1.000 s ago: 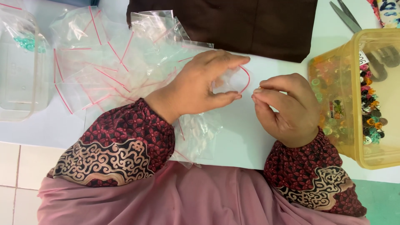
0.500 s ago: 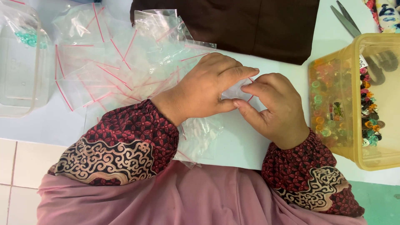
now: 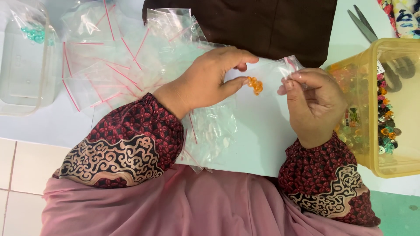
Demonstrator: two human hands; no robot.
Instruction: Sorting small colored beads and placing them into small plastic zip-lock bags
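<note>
The left hand (image 3: 210,81) pinches the lower edge of a small clear zip bag (image 3: 269,74) at frame centre; the right hand (image 3: 315,102) pinches its red-striped mouth at the upper right corner. A cluster of orange beads (image 3: 255,85) sits inside the bag, just beside the left thumb. Risk, as a judgement: if the mouth is unsealed and tilts down, the beads may spill onto the white table (image 3: 258,140). A pile of empty zip bags (image 3: 122,61) crowds the upper left; a yellow bead tub (image 3: 385,109) stands close at right, scissors (image 3: 365,26) above it.
</note>
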